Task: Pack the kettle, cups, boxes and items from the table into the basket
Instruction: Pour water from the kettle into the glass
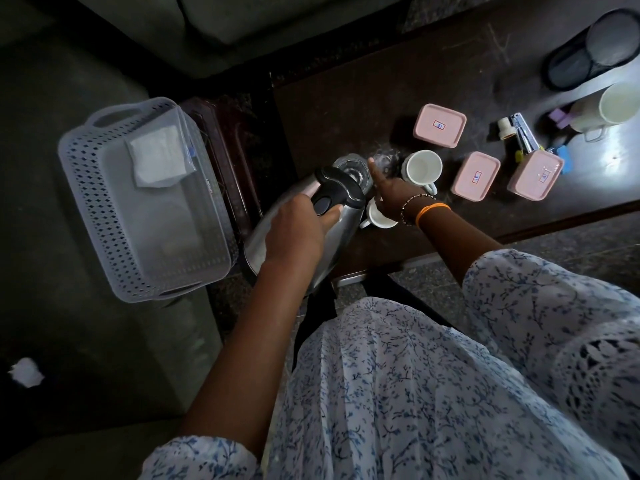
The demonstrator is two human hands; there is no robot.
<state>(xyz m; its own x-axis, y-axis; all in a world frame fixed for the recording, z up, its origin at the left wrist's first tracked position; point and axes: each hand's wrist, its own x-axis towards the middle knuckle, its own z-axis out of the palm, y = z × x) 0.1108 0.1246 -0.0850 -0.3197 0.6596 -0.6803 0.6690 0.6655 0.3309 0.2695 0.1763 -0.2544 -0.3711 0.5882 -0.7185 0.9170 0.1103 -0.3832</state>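
At nine o'clock of the worktop (346,98), with left hand (294,233) grip tight on kettle (298,216), right hand (391,192) open, lower upright into basket (90,188).

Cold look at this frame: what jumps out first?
The shiny steel kettle with a black handle, centre frame, gripped by the left hand at the table's left edge. The pale perforated plastic basket sits left of it, a white packet inside. To the right, three pink lidded boxes and a white mug line the dark table.
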